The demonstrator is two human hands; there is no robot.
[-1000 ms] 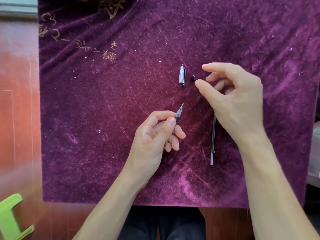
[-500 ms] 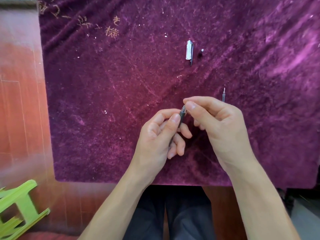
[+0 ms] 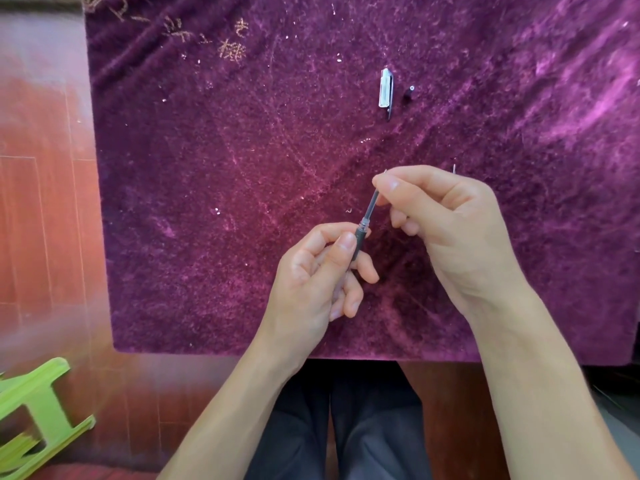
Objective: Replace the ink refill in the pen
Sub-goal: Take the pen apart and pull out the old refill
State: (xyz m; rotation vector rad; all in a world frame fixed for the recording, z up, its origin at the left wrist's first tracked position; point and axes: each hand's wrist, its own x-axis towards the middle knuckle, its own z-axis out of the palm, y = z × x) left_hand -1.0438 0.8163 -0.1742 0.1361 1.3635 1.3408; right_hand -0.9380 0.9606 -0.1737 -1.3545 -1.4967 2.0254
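My left hand point(image 3: 322, 271) grips the dark pen barrel point(image 3: 358, 239) between thumb and fingers, tilted up to the right. A thin ink refill point(image 3: 371, 204) sticks out of the barrel's mouth, and my right hand point(image 3: 446, 230) pinches its upper end, with the tip just showing above my fingers. A second refill lies on the cloth behind my right hand; only its metal tip point(image 3: 454, 168) shows. The pen cap point(image 3: 385, 89) with its clip and a small dark nose piece point(image 3: 408, 94) lie side by side further back.
A purple velvet cloth point(image 3: 214, 188) covers the table, with its front edge just above my lap. Red wooden floor lies to the left, with a green plastic stool point(image 3: 38, 410) at the lower left.
My right hand came back from the small nose piece to the pen tip and drew the refill partway out of the barrel. The view shifted, so the cap sits higher.
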